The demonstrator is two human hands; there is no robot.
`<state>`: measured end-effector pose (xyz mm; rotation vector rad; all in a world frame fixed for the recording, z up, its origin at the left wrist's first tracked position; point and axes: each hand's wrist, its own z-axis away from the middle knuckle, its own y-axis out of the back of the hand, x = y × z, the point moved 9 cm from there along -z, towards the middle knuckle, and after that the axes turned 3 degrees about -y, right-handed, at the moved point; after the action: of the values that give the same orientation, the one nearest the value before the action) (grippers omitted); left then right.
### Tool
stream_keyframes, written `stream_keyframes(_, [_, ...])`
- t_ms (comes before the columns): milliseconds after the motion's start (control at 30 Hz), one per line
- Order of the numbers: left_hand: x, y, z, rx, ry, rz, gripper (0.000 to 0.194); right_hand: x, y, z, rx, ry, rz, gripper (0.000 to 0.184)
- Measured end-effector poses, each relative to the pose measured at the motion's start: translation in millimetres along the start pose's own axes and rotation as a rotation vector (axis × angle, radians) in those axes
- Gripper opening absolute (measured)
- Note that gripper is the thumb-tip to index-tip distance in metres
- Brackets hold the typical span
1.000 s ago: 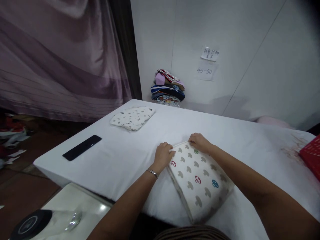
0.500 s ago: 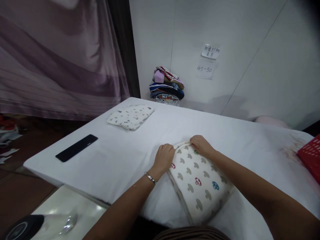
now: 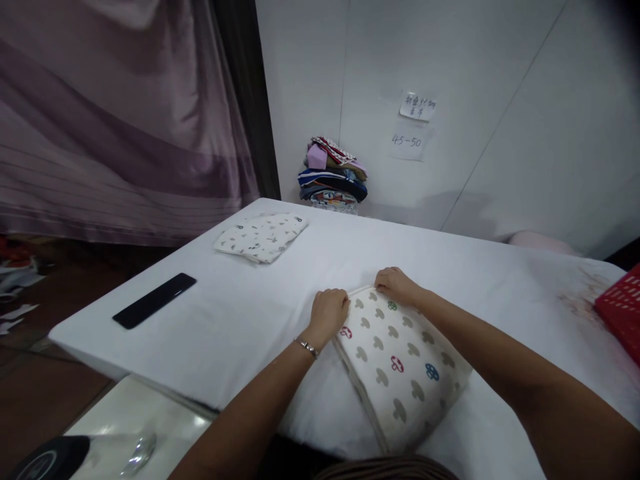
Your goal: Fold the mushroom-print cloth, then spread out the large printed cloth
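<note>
A white cloth (image 3: 397, 363) printed with grey, red, blue and green mushrooms lies folded in layers at the near side of the table. My left hand (image 3: 329, 312), with a metal bracelet at the wrist, grips its far left corner with curled fingers. At the far edge of the same cloth, my right hand (image 3: 397, 285) pinches the fabric a short way to the right. The fingertips of both hands are partly hidden. Farther off to the left lies a second folded white cloth (image 3: 263, 237) with small dark prints, touched by neither hand.
On the white table (image 3: 240, 313), a flat black object (image 3: 155, 300) lies at the left. A red perforated basket (image 3: 621, 310) stands at the right edge. Folded clothes (image 3: 333, 173) are stacked beyond the far edge. Below left is a pale surface (image 3: 175, 427) with a black round-ended item (image 3: 53, 459).
My right hand has shifted slightly left along the cloth's far edge, and that edge now lies flatter and straighter. My left hand keeps its corner. The view has shifted a little.
</note>
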<state>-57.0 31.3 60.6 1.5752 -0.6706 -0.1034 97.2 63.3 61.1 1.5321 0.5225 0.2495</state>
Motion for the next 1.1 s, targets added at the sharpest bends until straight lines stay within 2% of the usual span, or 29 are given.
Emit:
stream_keyframes(333, [-1.6,-2.8,-6.8,-0.024,0.015,0.029,0.014,-0.2,0.3,3.1,-0.016,0.029,-0.037,0.016])
stream_keyframes(567, [-5.4,-8.4,-14.3,-0.061,0.045,0.093,0.012,3.3,-3.4,-4.4,-0.077,-0.018,0.021,0.014])
stream_keyframes(667, [-6.8,-9.4,-15.1,-0.070,0.075,0.156,0.012,6.5,-2.3,-7.6,-0.072,-0.056,0.017,0.019])
stream_keyframes(800, [-10.4,-10.8,-14.3,-0.083,0.127,0.213,0.024,6.0,-4.3,-10.5,-0.108,-0.054,0.021,0.016])
stream_keyframes(933, [-7.6,-10.4,-14.0,-0.110,0.111,0.166,0.023,7.4,-1.7,-12.4,-0.103,-0.075,0.003,0.012])
stream_keyframes(1100, [-4.2,-4.2,-11.4,-0.039,0.103,0.068,0.019,15.3,-2.7,-12.1,-0.077,-0.142,-0.060,0.014])
